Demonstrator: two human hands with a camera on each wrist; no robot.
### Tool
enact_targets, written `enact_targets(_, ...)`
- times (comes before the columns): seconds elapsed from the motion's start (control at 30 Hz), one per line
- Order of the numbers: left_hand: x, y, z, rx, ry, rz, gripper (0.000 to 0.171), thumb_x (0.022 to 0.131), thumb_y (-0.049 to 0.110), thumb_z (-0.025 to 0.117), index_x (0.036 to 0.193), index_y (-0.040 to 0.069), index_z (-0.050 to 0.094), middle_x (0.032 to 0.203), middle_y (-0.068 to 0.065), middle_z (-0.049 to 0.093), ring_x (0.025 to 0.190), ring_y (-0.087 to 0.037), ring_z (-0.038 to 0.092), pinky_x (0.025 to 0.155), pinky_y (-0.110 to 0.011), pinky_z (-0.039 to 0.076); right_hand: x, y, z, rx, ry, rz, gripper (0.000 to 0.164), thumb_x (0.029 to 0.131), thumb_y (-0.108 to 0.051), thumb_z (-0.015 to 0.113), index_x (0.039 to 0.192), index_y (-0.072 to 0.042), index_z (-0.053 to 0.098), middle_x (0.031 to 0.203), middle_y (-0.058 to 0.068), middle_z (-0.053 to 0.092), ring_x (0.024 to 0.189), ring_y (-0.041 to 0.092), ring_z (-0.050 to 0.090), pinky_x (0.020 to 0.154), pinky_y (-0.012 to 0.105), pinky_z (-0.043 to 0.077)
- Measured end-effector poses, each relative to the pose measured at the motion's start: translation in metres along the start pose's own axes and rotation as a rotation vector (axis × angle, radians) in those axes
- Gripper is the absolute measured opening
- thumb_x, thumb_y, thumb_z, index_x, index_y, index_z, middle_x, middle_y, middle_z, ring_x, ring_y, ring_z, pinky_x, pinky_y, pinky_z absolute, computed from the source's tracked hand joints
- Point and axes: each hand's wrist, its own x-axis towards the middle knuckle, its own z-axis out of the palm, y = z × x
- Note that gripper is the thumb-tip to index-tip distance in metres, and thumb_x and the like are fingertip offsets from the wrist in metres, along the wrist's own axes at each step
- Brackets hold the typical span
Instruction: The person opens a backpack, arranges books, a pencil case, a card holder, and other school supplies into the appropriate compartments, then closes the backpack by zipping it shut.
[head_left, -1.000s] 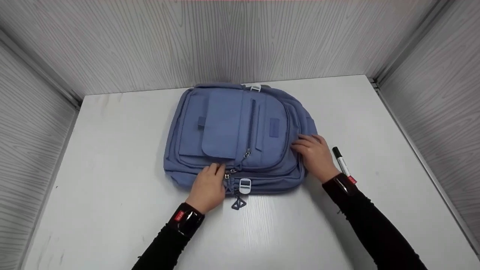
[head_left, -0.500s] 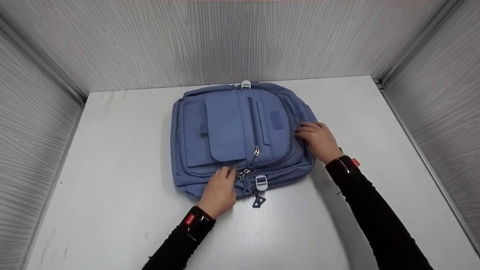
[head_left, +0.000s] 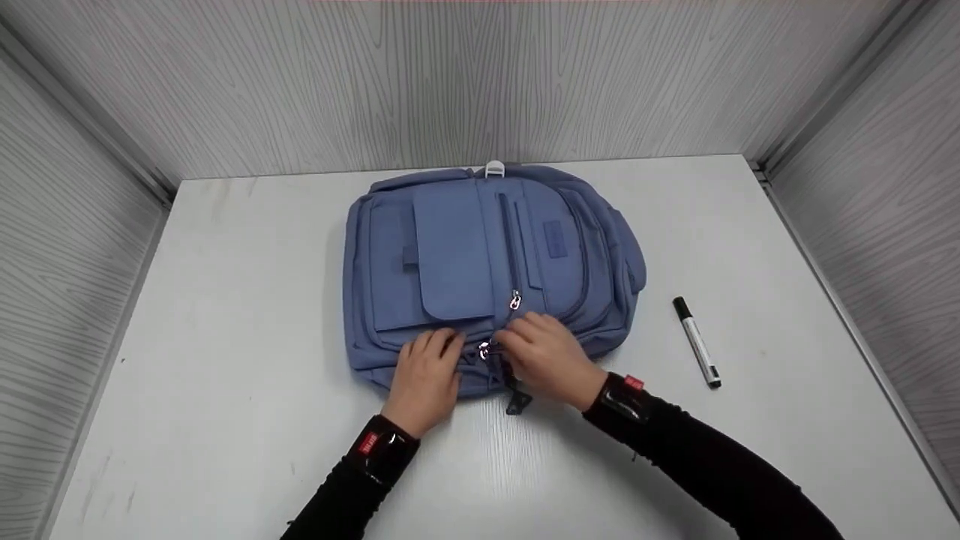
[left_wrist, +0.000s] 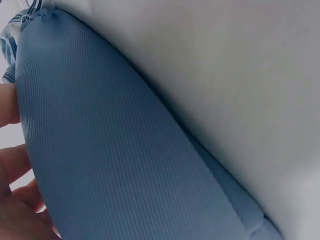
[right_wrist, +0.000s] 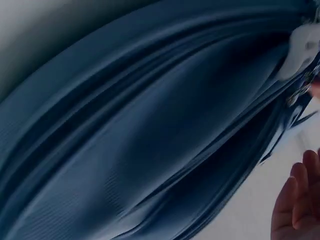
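A blue backpack [head_left: 454, 255] lies front side up on the white table, its top pointing right. My left hand [head_left: 424, 382] grips the backpack's near side, fingers bent over the fabric just left of the zipper sliders. At those sliders, the thumb and forefinger of my right hand [head_left: 555, 364] pinch a zipper pull, which they partly hide. One metal slider [head_left: 485, 350] shows beside the fingertips. A dark triangular pull [head_left: 517, 403] hangs below the right hand. In the right wrist view, folds of the backpack [right_wrist: 150, 125] fill most of the picture, with a white buckle [right_wrist: 300, 52] near the fingers.
A white marker with a black cap [head_left: 697, 343] lies on the table right of the backpack. Grey wood-grain panels [head_left: 450, 82] stand behind and at both sides of the white table [head_left: 247, 315].
The backpack has shifted slightly right. My right hand has left its right side and come down to the zipper sliders, uncovering the marker. The left hand stays on the near side.
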Motion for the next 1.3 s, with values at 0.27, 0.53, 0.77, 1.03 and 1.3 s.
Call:
enact_targets(0.27,-0.001,0.003,0.004,-0.007,0.004,-0.006,0.047,0.082,0.012,0.076,0.127,0.005,0.065,0.126,-0.013,0.063,0.115,-0.034,0.059,0.096,-0.051,0.049,0.0,-0.029,0.025,-0.226,-0.134,0.064,0.014,0.081,-0.008,0.073,0.094,-0.013,0.074,0.083,0.001,0.064,0.076,0.018,0.055,0.062,0.029,0.046)
enact_targets(0.53,0.0,0.004,0.004,-0.012,0.011,-0.016,0.047,0.081,0.012,0.077,0.126,0.006,0.066,0.126,-0.013,0.063,0.115,-0.034,0.059,0.097,-0.052,0.049,0.0,-0.022,0.026,-0.221,-0.008,0.097,0.011,0.076,-0.003,0.074,0.075,-0.009,0.065,0.074,0.002,0.064,0.069,0.02,0.056,0.057,0.031,0.045)
enact_targets(0.77,-0.001,0.002,0.003,-0.013,0.006,-0.029,0.048,0.082,0.018,0.078,0.127,0.006,0.065,0.127,-0.013,0.063,0.116,-0.033,0.059,0.1,-0.052,0.049,-0.013,-0.014,0.017,-0.155,-0.029,0.099,0.021,0.073,-0.011,0.082,0.08,-0.009,0.062,0.074,0.001,0.065,0.07,0.019,0.056,0.06,0.03,0.047)
enact_targets(1.03,-0.002,0.001,0.006,0.078,0.099,0.018,0.045,0.081,0.022,0.08,0.122,0.009,0.068,0.12,-0.009,0.068,0.109,-0.029,0.064,0.093,-0.046,0.053,-0.024,0.0,0.0,-0.125,-0.009,0.097,0.008,0.081,-0.001,0.068,0.084,-0.006,0.062,0.075,0.003,0.065,0.072,0.021,0.058,0.065,0.032,0.05)
enact_targets(1.3,-0.005,-0.002,0.01,0.076,0.172,0.034,0.033,0.077,0.018,0.082,0.105,0.009,0.069,0.117,-0.009,0.07,0.106,-0.028,0.066,0.091,-0.045,0.055,-0.041,0.021,-0.018,-0.059,0.078,0.173,0.015,0.077,0.007,0.066,0.087,-0.003,0.06,0.076,0.009,0.063,0.071,0.025,0.056,0.067,0.036,0.047)
